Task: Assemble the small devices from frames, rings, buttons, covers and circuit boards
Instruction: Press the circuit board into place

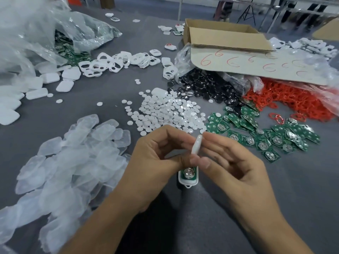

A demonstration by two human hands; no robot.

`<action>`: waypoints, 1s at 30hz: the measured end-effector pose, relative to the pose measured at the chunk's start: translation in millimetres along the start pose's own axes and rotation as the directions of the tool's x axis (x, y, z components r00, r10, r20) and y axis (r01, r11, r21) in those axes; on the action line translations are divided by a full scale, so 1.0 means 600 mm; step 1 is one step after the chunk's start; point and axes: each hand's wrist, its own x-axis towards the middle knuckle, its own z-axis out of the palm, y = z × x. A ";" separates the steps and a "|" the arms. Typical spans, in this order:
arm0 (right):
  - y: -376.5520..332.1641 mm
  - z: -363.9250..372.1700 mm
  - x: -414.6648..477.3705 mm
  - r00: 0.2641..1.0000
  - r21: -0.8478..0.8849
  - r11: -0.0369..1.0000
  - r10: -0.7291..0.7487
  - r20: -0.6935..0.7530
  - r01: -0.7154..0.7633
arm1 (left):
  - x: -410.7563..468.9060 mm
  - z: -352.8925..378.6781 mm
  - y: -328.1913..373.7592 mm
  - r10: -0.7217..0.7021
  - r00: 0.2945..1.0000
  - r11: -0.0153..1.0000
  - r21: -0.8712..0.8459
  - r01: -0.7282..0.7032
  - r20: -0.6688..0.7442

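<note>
Left hand: my left hand (156, 154) was curled, its fingers (185, 139) and thumb closed against one face of a flat white plastic cover piece (196, 145).
Right hand: my right hand (234, 162) pinched the same white plastic cover piece from the other side, forefinger on top and thumb below.
Cover piece: it stood edge-on between both hands, lifted off the grey worktop (91, 110), just on my side of the heap of small white round buttons (165, 110).
Part-built device: a white frame with a green board and a round metal cell holder (188, 176) lay under my thumbs, nearer me than the button heap; I could not tell whether it rested or was held.
Circuit boards: loose green circuit boards (266, 138) were spread to the right of the button heap.
Black buttons: a pile of glossy black buttons (207, 88) touched the button heap's far right edge.
Rings: red rings (289, 101) were heaped further right, beyond the black buttons.
Frames: white cut-out frames (113, 61) lay beyond the button heap, to the left.
Clear covers: translucent plastic covers (73, 162) were piled left of the button heap, nearer me.
Box: an open brown cardboard box (220, 37) sat beyond the button heap, to the right.
</note>
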 end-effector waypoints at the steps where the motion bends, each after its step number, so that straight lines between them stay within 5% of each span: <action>1: -0.001 0.002 0.001 1.000 0.021 1.000 0.023 -0.008 -0.022 | -0.001 0.002 -0.001 0.026 1.000 1.000 0.010 -0.026 0.003; 7: -0.002 -0.006 0.008 0.995 -0.172 0.983 -0.078 -0.058 0.067 | -0.018 0.012 -0.009 0.162 0.987 0.951 0.264 -0.162 0.020; 10: -0.006 -0.030 0.014 0.991 -0.424 0.902 -0.117 -0.068 0.077 | -0.035 0.013 -0.016 0.146 0.987 0.706 0.707 -0.054 -0.071; 14: -0.006 -0.055 0.019 0.984 -0.718 0.673 -0.107 0.141 0.177 | -0.046 0.016 -0.034 -0.031 0.999 0.559 0.828 0.044 -0.032; 24: -0.017 -0.058 0.020 0.921 -0.855 0.405 0.070 0.383 0.325 | -0.025 -0.016 -0.034 -0.130 0.991 0.765 0.639 0.079 0.034; 30: -0.021 -0.042 0.024 0.903 -0.876 0.344 0.142 0.405 0.339 | -0.020 -0.022 -0.039 -0.147 0.988 0.779 0.621 0.090 0.041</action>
